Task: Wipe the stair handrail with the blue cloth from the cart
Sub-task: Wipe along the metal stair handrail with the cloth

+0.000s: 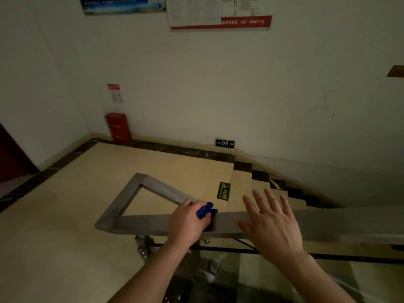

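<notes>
Left-hand fingers (202, 223) wrap blue cloth (206, 210), pressed on handrail (150, 223).

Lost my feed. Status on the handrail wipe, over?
Left hand grips blue cloth on handrail. Right hand open, over it. Nothing seen in the way.

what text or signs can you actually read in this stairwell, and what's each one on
"1114" ends the number on the red strip of the wall notice; the earlier digits are uncertain.
The exit sign shows an arrow and a figure, no words.
Too blurred: step sticker, red cabinet, small notice, blue poster.
</notes>
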